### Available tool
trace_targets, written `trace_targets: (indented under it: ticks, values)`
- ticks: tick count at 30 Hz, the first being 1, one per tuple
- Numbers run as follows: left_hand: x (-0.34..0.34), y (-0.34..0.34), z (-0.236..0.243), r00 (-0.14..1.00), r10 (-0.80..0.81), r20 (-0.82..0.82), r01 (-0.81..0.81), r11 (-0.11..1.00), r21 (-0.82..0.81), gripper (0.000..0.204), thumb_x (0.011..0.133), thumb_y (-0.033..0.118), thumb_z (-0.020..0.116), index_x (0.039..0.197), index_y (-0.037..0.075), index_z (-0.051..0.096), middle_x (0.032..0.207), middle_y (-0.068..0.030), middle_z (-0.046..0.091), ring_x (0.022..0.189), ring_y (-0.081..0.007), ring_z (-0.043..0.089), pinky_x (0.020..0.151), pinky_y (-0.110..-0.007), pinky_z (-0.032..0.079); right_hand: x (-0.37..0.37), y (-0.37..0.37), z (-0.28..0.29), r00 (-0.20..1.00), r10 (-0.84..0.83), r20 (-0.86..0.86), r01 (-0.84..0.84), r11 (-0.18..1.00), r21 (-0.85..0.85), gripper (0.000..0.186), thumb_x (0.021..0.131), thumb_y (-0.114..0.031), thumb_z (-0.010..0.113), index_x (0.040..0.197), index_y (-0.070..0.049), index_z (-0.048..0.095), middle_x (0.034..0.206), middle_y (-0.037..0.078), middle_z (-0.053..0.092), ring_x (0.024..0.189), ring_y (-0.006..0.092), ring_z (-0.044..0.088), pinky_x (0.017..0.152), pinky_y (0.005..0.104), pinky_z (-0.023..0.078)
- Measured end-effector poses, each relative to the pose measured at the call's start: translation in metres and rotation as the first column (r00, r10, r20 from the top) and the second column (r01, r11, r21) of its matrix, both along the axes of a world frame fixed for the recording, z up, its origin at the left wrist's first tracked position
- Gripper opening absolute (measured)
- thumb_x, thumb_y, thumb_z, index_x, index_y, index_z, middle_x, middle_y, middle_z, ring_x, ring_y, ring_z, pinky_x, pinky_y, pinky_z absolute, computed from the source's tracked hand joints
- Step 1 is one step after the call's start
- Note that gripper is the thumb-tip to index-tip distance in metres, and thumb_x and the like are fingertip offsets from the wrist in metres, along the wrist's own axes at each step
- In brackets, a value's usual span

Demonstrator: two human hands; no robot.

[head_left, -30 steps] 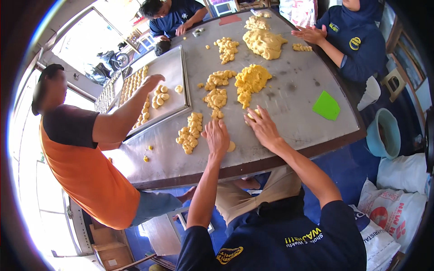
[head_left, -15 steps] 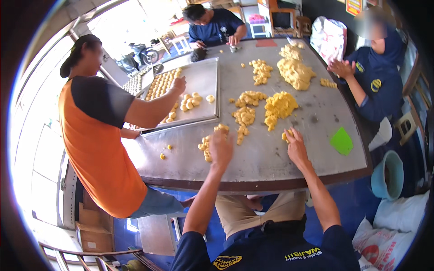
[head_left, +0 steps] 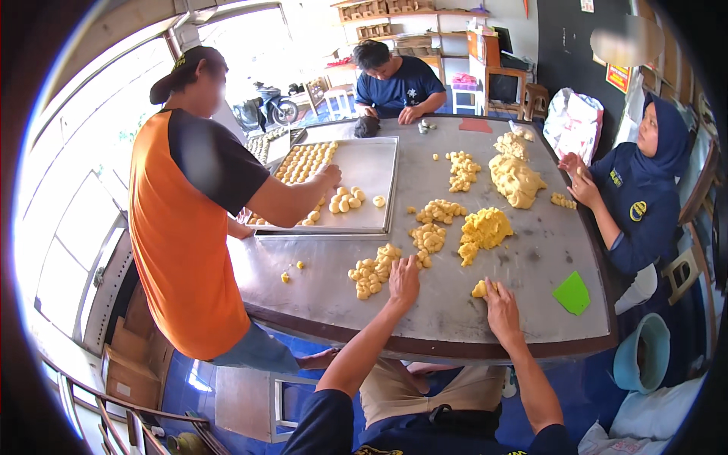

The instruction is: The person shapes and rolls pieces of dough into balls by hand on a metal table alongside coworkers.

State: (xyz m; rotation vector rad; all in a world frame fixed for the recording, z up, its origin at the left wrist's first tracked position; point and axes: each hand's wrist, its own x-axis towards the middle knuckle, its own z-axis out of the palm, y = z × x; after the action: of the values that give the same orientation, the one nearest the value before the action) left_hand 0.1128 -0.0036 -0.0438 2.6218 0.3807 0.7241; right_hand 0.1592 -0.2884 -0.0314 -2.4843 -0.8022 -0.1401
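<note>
My left hand reaches to the right edge of a cluster of pale dough pieces, its fingers stretched out and partly hidden by the hand's own back. My right hand rests low over the metal table with its fingers closed round a small yellow lump of dough, which shows at the fingertips. Ahead of the hands lie a crumbly mound of yellow filling and more small dough pieces. Farther back sits a big mass of pale dough.
A person in orange handles dough balls on a metal tray at left. Another person works at the far edge; one stands at right, hands together. A green scraper lies near the table's right edge. A blue bucket stands beyond it.
The view has tilted up, so the table sits lower in it. My left hand has gone from a blur over the dough cluster to its right edge. My right hand keeps the yellow lump.
</note>
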Motion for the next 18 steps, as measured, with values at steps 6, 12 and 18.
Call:
trace_targets:
  ticks: [6,12,18]
  values:
    - [0.005,0.032,0.001,0.967,0.225,0.120,-0.166,0.913,-0.374,0.026,0.090,0.003,0.058,0.114,-0.001,0.066,0.103,-0.0221,0.070,0.097,-0.0337,0.069,0.085,-0.044,0.056,0.007,-0.019,0.002,0.994,-0.104,0.014,0.102,0.991,0.091,0.052,0.092,-0.001,0.068,0.143,-0.003,0.058,0.135,0.017,0.058,0.123,0.0398,0.056,0.105,0.0434,0.047]
    - [-0.004,0.021,-0.004,0.961,0.228,0.155,-0.115,0.842,-0.527,0.024,0.094,0.019,0.064,0.105,0.000,0.072,0.091,-0.0158,0.074,0.082,-0.0274,0.072,0.078,-0.040,0.057,0.007,-0.026,0.001,0.984,-0.068,0.165,0.054,0.995,0.088,0.048,0.088,-0.002,0.071,0.136,-0.002,0.064,0.124,0.016,0.065,0.109,0.0366,0.061,0.101,0.0454,0.048]
    - [0.016,0.024,-0.006,0.979,0.195,0.058,-0.133,0.830,-0.542,0.026,0.094,0.024,0.070,0.101,-0.001,0.074,0.091,-0.0198,0.076,0.090,-0.0349,0.073,0.084,-0.045,0.056,0.028,-0.011,0.015,0.992,-0.018,0.125,0.012,0.999,0.047,0.036,0.082,-0.004,0.070,0.118,-0.007,0.075,0.102,0.015,0.070,0.099,0.0351,0.064,0.093,0.0447,0.050]
